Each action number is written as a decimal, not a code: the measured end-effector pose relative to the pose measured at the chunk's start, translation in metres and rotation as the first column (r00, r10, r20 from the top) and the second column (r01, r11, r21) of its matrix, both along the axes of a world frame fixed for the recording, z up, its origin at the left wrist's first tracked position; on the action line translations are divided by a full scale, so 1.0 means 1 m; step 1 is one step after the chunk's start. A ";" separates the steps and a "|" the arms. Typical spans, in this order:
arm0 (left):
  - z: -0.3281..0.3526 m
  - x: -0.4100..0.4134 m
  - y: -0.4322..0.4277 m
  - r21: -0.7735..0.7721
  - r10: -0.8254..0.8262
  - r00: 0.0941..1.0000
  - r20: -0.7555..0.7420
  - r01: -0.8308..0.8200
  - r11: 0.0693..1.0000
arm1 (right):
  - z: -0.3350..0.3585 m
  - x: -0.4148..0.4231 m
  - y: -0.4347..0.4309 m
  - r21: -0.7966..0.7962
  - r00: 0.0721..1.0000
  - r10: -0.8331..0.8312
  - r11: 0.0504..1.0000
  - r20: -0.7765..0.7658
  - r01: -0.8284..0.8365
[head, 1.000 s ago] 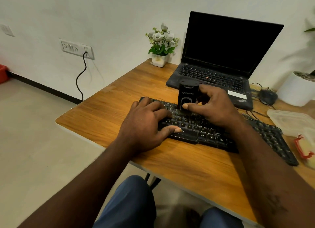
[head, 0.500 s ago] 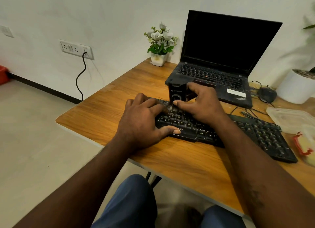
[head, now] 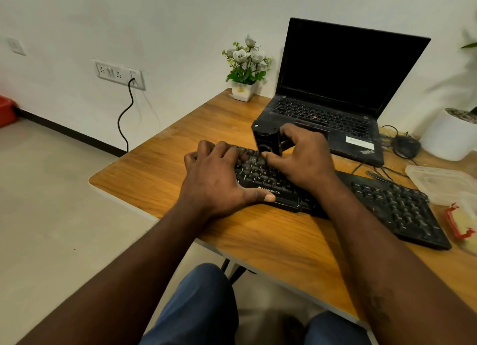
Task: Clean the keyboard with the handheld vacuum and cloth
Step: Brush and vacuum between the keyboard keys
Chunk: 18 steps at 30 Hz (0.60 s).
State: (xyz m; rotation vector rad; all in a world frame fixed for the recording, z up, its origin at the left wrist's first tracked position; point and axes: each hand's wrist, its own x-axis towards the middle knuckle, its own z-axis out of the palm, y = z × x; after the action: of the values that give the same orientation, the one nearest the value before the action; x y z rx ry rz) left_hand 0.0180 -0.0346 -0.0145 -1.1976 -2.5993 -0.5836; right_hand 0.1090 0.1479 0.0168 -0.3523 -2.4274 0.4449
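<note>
The right hand (head: 302,159) is gripping the light, rigid handheld vacuum (head: 267,139) around its body, while the left hand (head: 216,182) is lying flat, steadying the stiff keyboard (head: 387,202).

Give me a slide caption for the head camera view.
Right hand holds handheld vacuum on black keyboard; left hand rests on it.
</note>
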 end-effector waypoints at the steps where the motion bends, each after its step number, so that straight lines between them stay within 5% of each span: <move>1: 0.000 0.000 0.000 0.000 0.003 1.000 0.006 -0.003 1.000 | 0.001 0.000 0.001 0.026 0.999 -0.045 0.999 -0.021 0.045; 6: -0.002 -0.001 0.000 0.028 -0.012 1.000 0.028 0.011 1.000 | 0.001 0.012 -0.005 -0.289 0.968 0.251 0.928 0.011 -0.237; 8: -0.002 -0.001 0.000 0.046 -0.019 0.999 0.045 0.017 0.999 | -0.001 0.009 -0.011 -0.297 0.947 0.321 0.908 0.035 -0.297; 13: -0.002 -0.001 0.002 0.050 0.004 0.998 0.059 -0.007 0.999 | 0.000 -0.003 0.003 -0.012 0.998 -0.057 0.998 0.002 0.057; 18: -0.002 0.000 0.002 0.041 0.000 0.999 0.043 -0.002 0.999 | 0.005 0.022 0.027 -0.231 0.989 -0.143 0.964 -0.045 0.129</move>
State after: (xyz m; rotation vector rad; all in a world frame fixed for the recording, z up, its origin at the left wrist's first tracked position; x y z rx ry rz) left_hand 0.0180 -0.0328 -0.0169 -1.1837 -2.6092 -0.6665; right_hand 0.1308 0.1746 0.0215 -0.5914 -2.2799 0.6643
